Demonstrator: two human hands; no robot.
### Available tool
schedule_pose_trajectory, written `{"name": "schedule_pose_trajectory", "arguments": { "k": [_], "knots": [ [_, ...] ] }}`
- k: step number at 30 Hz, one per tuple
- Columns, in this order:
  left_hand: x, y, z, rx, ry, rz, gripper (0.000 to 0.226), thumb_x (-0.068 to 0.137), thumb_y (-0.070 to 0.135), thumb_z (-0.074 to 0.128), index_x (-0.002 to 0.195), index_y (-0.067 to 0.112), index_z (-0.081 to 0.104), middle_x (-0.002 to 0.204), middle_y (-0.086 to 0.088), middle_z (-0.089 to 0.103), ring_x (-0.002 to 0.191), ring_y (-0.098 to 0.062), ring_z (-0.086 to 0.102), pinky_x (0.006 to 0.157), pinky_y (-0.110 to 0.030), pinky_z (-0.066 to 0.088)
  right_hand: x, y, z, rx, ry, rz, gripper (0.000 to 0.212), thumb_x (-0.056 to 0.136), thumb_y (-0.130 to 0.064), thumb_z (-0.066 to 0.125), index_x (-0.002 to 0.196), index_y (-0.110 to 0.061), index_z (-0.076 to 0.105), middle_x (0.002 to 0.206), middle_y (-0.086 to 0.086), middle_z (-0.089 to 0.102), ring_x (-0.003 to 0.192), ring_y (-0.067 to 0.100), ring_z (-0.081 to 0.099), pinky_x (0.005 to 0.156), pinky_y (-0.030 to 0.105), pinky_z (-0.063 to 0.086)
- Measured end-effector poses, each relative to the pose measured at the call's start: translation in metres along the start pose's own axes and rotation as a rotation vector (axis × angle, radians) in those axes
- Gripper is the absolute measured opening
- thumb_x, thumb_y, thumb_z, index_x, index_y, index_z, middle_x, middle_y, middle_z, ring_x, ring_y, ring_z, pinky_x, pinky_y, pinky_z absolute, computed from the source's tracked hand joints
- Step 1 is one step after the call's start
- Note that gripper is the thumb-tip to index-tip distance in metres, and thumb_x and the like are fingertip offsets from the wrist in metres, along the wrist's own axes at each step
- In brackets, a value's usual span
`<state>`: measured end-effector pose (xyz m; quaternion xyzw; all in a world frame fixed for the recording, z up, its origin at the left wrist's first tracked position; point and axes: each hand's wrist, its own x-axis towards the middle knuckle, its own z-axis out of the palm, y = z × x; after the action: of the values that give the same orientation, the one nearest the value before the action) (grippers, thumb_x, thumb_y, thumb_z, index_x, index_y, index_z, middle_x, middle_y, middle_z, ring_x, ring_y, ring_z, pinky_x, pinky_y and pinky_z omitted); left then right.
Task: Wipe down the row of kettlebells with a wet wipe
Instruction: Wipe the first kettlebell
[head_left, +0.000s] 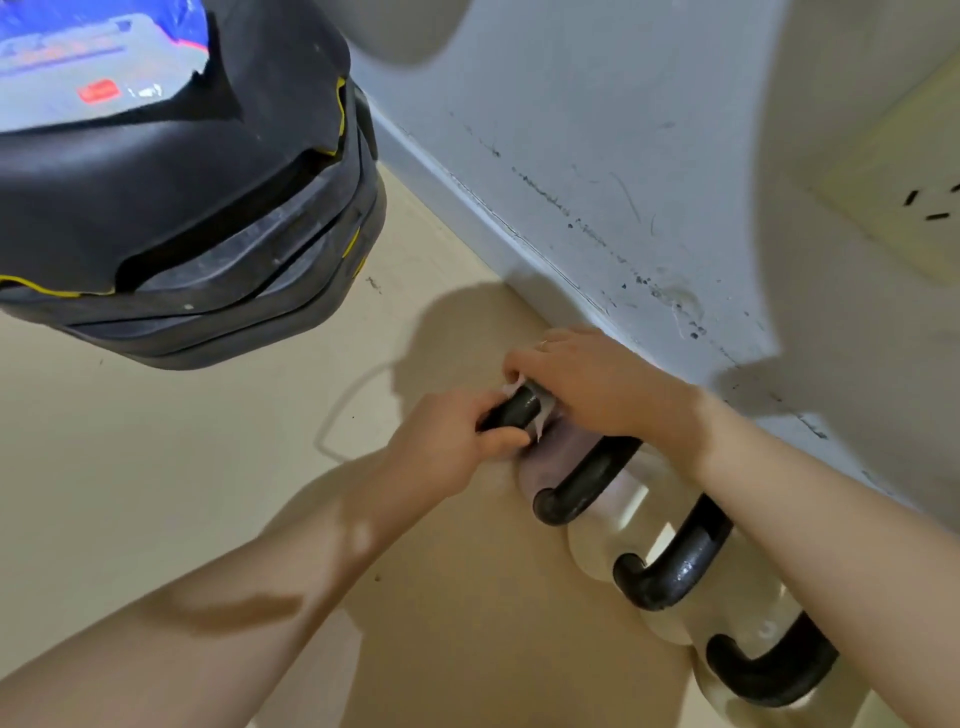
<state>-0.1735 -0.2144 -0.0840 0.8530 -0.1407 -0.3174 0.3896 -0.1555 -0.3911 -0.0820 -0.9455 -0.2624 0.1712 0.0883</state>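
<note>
A row of kettlebells with pale bodies and black handles runs along the wall's foot from the middle to the lower right. My left hand (447, 441) grips the near end of the farthest kettlebell's black handle (514, 408). My right hand (592, 384) presses a white wet wipe (540, 410) around the same handle, beside the left hand. The second kettlebell handle (587, 483), the third handle (675, 566) and the nearest handle (769, 665) stand free, partly crossed by my right forearm.
A large black padded object with yellow piping (182, 208) looms at the upper left above the beige floor (208, 467). A scuffed white wall (623, 156) borders the row, with a wall socket (914, 202) at the right.
</note>
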Motion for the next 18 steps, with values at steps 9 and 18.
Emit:
{"name": "schedule_pose_trajectory", "arguments": {
  "k": [9,18],
  "knots": [
    [0.001,-0.002,0.001,-0.024,0.004,-0.015,0.024,0.081,0.031,0.065,0.101,0.019,0.066,0.090,-0.010,0.069,0.088,-0.024,0.062,0.080,-0.038,0.046,-0.007,0.005,0.005,0.156,0.121,0.269,0.037,0.069,-0.007,0.040,0.103,-0.006,0.056,0.101,0.010,0.056,0.092,0.027,0.047,0.080,0.028,0.033],
    [0.005,-0.003,0.000,0.024,-0.020,0.011,0.012,0.083,0.032,0.064,0.077,0.027,0.053,0.074,-0.002,0.058,0.073,-0.019,0.052,0.063,-0.030,0.038,-0.004,0.008,-0.001,0.499,0.132,0.560,0.042,0.081,0.006,0.041,0.117,-0.010,0.055,0.122,0.007,0.049,0.107,0.021,0.047,0.075,0.018,0.029]
  ]
}}
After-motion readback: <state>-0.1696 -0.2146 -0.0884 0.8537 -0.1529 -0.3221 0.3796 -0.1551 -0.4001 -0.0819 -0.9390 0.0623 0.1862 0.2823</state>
